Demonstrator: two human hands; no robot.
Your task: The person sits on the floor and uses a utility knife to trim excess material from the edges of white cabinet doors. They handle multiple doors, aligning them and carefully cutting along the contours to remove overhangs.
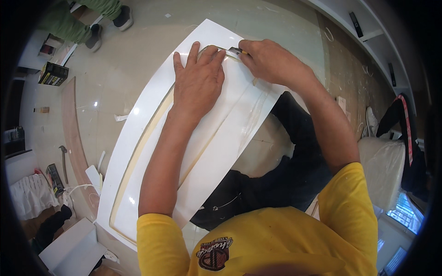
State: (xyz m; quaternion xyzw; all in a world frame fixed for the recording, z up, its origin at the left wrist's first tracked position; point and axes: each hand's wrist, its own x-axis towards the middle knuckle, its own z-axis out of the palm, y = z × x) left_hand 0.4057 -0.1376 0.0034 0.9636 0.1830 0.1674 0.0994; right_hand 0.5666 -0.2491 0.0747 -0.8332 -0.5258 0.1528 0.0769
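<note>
A long white panel (132, 120) lies slanted in front of me, its near part over my legs. A pale cream strip (146, 127) shows along a curved gap in its white covering, and a second cream line runs down its middle. My left hand (199, 85) rests flat on the panel near its far end, fingers spread. Closed around a dark and yellow utility knife (236, 50), my right hand (271, 62) is at the far end of the gap, just right of the left fingertips. The blade's tip is too small to make out.
At the far left stand a person's green-trousered legs (69, 25). A black box (54, 74), a long wooden strip (73, 124) and a hammer (63, 158) lie on the left. To the right are a plastic-wrapped block (380, 168) and a white cabinet frame (384, 50).
</note>
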